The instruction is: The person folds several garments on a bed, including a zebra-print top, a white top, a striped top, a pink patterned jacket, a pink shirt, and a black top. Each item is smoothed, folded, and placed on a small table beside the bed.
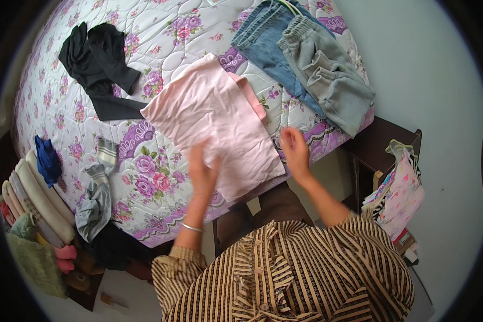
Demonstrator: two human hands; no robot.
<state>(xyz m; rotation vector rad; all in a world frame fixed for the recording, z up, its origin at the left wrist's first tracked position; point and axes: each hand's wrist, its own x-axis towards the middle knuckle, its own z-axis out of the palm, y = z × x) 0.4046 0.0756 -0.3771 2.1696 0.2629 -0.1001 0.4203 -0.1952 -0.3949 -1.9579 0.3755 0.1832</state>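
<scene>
A pale pink garment [221, 120], probably a shirt, lies folded and wrinkled near the bed's front edge. One folded flap of it shows along its upper right side. My left hand [203, 167], blurred by motion, is over its lower left part with thumb and fingers apart; whether it touches the cloth I cannot tell. Just off the garment's right edge is my right hand [294, 151], its fingers loosely curled and nothing visible in them. Under the garment spreads a quilted floral bedspread [153, 209].
Blue jeans [261, 52] and grey elastic-waist pants [326, 76] overlap at the upper right. A black garment [100, 64] lies upper left. Grey ribbed-edge clothing [96, 201] and a blue cloth [48, 161] lie left, beside stacked folded textiles [44, 197]. Dark wooden furniture [386, 141] stands right.
</scene>
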